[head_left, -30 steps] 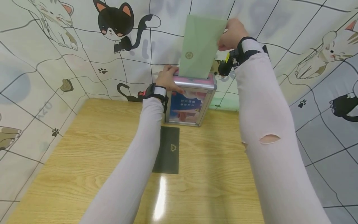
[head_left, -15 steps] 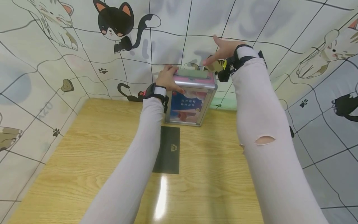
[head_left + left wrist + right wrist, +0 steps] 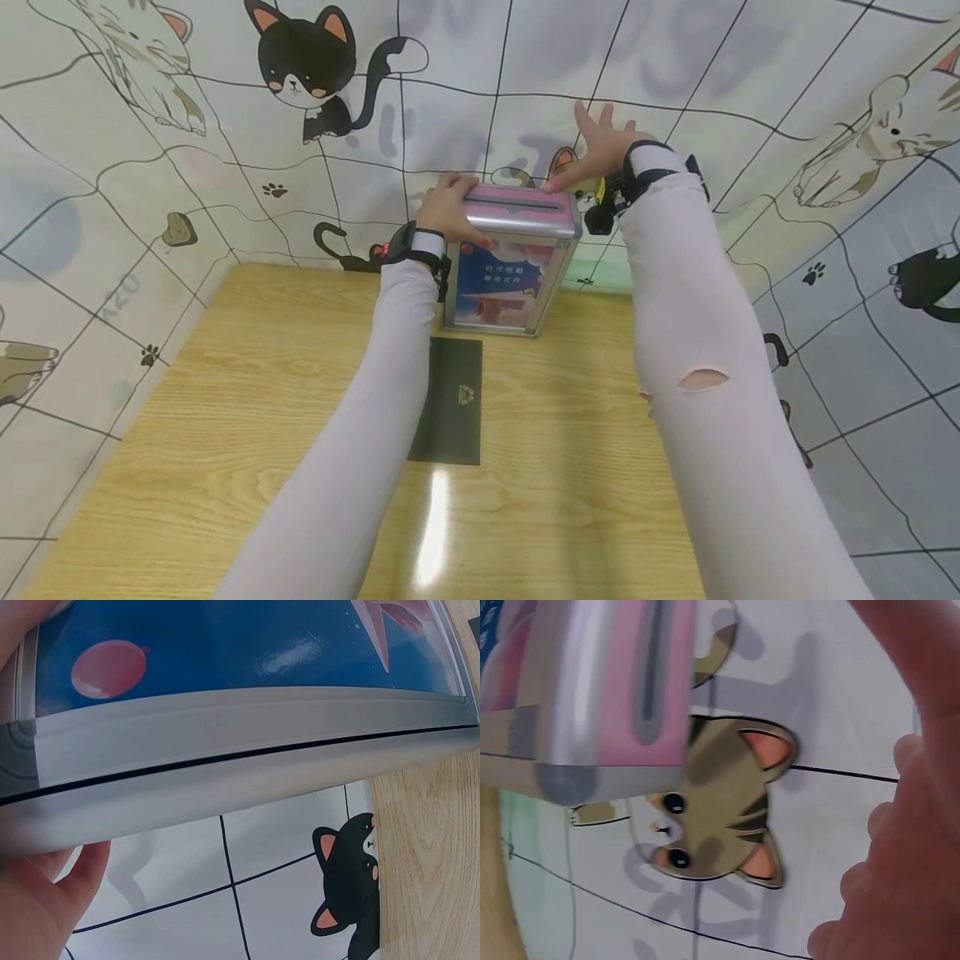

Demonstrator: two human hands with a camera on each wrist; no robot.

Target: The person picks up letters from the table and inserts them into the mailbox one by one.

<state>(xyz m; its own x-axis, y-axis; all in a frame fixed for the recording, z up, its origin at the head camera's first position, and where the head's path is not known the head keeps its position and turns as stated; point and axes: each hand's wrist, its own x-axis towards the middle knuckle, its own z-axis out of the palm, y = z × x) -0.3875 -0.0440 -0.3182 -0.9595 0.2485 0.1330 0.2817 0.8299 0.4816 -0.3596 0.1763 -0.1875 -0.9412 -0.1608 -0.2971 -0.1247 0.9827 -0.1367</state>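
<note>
A silver-framed letter box with a pink top and a blue picture front stands upright at the back of the table. My left hand grips its upper left corner, thumb over the front and fingers at the top and back. In the left wrist view the same hand's fingers show beyond the box's side edge. A narrow slot runs along the pink top, with nothing sticking out of it. Beside the right end of that top, my right hand is held up, fingers spread and holding nothing.
A dark envelope with a gold emblem lies on the wooden table in front of the box, partly hidden by the left sleeve. A white cloth wall with cat drawings rises close behind the box and at both sides.
The light green envelope that my right hand held upright in the slot has gone down into the box. My right hand has let go, lowered and spread its fingers; the left stays put.
</note>
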